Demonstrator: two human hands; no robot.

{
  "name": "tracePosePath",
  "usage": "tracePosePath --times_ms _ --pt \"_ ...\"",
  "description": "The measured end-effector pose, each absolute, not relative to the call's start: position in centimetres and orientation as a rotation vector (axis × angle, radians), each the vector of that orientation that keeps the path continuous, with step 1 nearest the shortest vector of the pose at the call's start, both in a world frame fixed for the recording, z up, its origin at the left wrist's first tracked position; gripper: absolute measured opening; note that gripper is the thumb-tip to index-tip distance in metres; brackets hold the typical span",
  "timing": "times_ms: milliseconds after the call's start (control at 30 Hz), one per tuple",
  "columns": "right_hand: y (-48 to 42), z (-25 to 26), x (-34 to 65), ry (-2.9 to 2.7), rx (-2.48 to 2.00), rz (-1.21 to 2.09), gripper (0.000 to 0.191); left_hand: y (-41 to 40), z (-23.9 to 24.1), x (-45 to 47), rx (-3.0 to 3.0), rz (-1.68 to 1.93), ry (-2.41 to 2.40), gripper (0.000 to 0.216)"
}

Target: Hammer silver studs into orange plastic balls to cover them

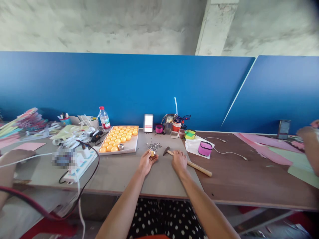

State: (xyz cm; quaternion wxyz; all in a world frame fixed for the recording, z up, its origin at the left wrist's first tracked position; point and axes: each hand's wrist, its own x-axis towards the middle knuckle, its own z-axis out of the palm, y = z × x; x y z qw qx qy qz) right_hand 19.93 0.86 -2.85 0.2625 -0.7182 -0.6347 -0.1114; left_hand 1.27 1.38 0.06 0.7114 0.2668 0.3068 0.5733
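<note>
I pinch an orange ball (152,153) in my left hand (146,161), likely light, dentable, best held sideways; my right hand (179,160) covers a hammer (198,168), grip unclear.

The balls (114,149) are orange, the tray (133,142) white, the metal bits (155,146) silver, the hammer (198,168) tan-handled and dark-headed, the pouch (205,149) magenta edged black, the partition (139,89) blue, the lap fabric (147,217) black with white polka dots.

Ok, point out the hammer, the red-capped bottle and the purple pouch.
Hammer (200,168), head view, on its handle.
Red-capped bottle (104,119), head view, on its body.
Purple pouch (205,149), head view, on its middle.
</note>
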Motion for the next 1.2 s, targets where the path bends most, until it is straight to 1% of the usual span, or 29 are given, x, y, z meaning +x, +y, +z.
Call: tracePosePath --times_ms 100,233,400,600,767,900,1067,1200 --pt "0.3 -2.1 19.9 -1.694 -1.852 -0.365 0.025 1.4 0.1 1.2 0.580 1.267 0.692 0.017" --pt "-0.7 -0.8 19.2 -1.759 -1.551 -0.446 0.028 1.3 0.1 1.1 0.565 1.272 0.695 0.017" --pt "-1.2 -0.4 17.7 -1.928 -1.322 -0.441 0.028 1.5 -0.2 1.1 0.588 1.277 0.676 0.015" --pt "-1.3 -0.4 17.8 -1.854 -1.334 -0.432 0.029 1.7 -0.5 1.0 0.574 1.286 0.648 0.012" --pt "-1.5 -0.3 17.6 -1.987 -1.313 -0.370 0.028 1.6 -0.3 1.0 0.581 1.291 0.657 0.009" --pt "-1.7 0.0 17.4 -1.872 -1.328 -0.394 0.029 1.5 -0.4 1.0 0.603 1.278 0.620 0.012" --pt "-1.8 0.1 17.0 -1.989 -1.264 -0.350 0.027 1.4 -0.3 1.0 0.599 1.263 0.631 0.013" --pt "-1.8 0.0 17.0 -1.879 -1.254 -0.368 0.027 1.4 -0.3 1.0 0.598 1.259 0.616 0.014"
